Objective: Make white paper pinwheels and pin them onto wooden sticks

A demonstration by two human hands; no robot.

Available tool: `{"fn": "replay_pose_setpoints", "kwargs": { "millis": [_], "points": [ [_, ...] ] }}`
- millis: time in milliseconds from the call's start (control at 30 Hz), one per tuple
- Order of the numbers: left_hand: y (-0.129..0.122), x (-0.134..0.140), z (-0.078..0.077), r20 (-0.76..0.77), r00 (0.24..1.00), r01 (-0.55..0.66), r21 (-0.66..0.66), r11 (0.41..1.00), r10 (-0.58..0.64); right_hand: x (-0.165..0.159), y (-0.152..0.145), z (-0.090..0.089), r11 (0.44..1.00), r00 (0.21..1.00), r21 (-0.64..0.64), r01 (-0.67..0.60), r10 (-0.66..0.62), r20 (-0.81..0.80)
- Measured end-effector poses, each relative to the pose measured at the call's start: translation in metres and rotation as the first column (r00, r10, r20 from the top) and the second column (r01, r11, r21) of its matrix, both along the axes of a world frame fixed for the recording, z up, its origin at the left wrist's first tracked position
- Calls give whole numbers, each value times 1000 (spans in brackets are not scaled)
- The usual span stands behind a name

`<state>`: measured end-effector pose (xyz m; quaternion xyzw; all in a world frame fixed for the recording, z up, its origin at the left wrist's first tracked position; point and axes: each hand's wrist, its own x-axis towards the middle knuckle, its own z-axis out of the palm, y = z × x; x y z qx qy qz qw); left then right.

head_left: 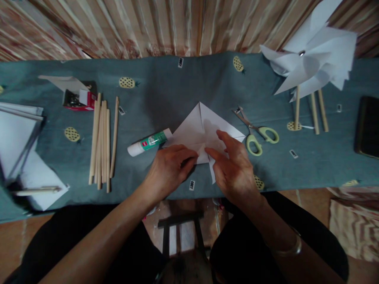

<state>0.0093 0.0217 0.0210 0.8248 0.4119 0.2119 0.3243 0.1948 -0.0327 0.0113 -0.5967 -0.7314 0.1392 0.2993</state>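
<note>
Head view: folded white paper (189,134) mid-frame on the cloth-covered worktop (166,85), left hand (167,167) with thumb and index pinched on its lower edge, right hand (237,169) with fingers loosely spread, index tip on the sheet. Glue stick (149,142) just left of the paper, scissors (251,126) right, wooden sticks (100,146) at frame left, pinwheels (315,59) upper right.

Rt. wrist (284,235), lower rt. of frame: thin, shiny, silver-ish bracelet (297,247). Forearms (114,219) bare. Blk. trousers (130,240), btm. left & btm. rt.
</note>
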Motion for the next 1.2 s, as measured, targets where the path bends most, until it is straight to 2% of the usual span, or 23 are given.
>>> {"fn": "replay_pose_setpoints", "kwargs": {
  "millis": [533, 833, 1033, 1200],
  "points": [
    [3, 1, 2, -19, 1000, 12, -47, 999, -13, -4, 8, -2, 1000, 1000, -16, 0, 0, -1],
    [2, 0, 1, -28, 999, 16, -21, 1000, -17, -9, 7, -6, 1000, 1000, -25, -1, 2, 17],
    [-6, 0, 0, 3, 999, 44, 102, 994, -45, -13, 4, -10, 1000, 998, 15, -12, 11, 62],
    [-9, 1, -2, -88, 993, 99, 195, 976, -84, -14, 4, -13, 998, 990, 64, -23, 14, 142]
  ]
}}
